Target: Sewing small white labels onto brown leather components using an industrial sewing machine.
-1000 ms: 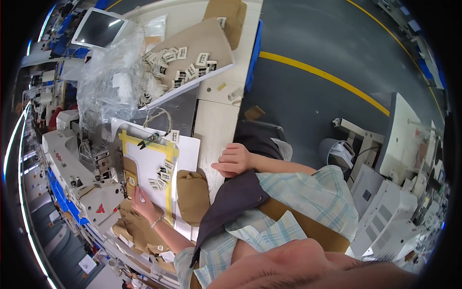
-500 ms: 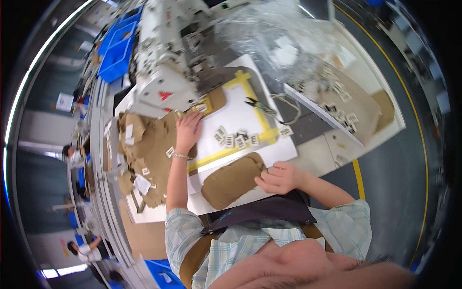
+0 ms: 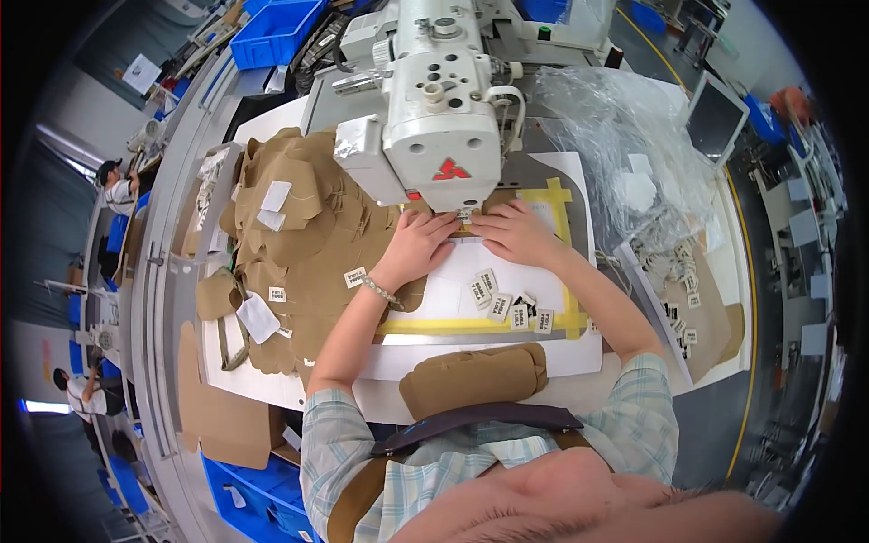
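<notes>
Under the head of a white industrial sewing machine [image 3: 444,127], my left hand [image 3: 422,242] and my right hand [image 3: 514,232] lie close together, fingers stretched out and pressing down. Between their fingertips a small pale label [image 3: 464,217] shows on a brown fabric piece that my hands and the machine mostly hide. Both hands are open, resting on the work rather than gripping it. Nearer me, several loose cream labels [image 3: 498,306] with black print lie on a white sheet edged with yellow tape [image 3: 480,324]. A stack of brown fabric pieces [image 3: 475,378] sits at the front edge.
A large heap of brown fabric pieces [image 3: 299,244] fills the left, with white paper slips [image 3: 258,317] on it. To the right are crumpled clear plastic [image 3: 606,136], a white divider [image 3: 656,308] and more labels [image 3: 688,271]. Blue bins [image 3: 272,36] stand far left.
My right hand has left the front fabric stack and joined the left hand under the machine head. My view has turned, and the machine now appears more central.
</notes>
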A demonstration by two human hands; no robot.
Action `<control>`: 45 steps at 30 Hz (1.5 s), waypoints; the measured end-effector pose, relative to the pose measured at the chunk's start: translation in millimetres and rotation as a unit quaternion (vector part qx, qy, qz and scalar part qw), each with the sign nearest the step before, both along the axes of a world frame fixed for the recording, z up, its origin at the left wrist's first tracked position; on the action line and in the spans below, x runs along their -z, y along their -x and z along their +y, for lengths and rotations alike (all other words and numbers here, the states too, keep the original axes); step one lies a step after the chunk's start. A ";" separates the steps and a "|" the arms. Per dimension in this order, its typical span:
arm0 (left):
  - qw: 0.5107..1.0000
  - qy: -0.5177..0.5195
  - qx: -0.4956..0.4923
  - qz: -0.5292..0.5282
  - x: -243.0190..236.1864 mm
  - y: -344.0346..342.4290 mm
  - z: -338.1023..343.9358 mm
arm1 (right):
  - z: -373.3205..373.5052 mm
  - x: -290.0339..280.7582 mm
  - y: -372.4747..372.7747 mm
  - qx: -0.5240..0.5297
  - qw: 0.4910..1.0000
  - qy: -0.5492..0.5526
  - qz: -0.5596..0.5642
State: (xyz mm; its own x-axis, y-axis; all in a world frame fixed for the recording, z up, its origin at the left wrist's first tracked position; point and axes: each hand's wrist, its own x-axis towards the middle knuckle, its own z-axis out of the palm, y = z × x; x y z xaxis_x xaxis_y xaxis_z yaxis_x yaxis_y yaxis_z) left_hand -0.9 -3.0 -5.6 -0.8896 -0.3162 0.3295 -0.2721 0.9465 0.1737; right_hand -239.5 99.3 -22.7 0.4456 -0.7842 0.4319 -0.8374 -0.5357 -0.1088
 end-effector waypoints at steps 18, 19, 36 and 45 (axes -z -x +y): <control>0.999 -0.025 0.003 -0.022 0.4 0.9 -3.8 | -1.1 0.9 -10.3 0.008 1.000 0.010 0.015; 0.999 -0.028 -0.001 -0.024 0.7 1.0 -3.9 | -0.3 -0.2 -11.2 0.004 1.000 0.007 0.013; 1.000 -0.006 -0.006 -0.022 6.1 0.7 1.1 | 5.6 -4.4 -17.9 0.020 1.000 0.004 -0.006; 1.000 0.010 -0.003 -0.028 1.6 1.8 1.3 | 7.1 0.1 -15.8 0.009 0.999 0.023 -0.033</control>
State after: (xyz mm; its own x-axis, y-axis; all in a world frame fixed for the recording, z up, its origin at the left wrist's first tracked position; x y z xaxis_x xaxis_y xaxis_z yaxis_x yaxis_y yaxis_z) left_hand -2.7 -1.7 -7.2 -0.9046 -0.3166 0.2854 -0.2875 0.9475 0.1398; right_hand -223.7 106.4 -22.8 0.4006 -0.7711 0.4949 -0.8394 -0.5254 -0.1393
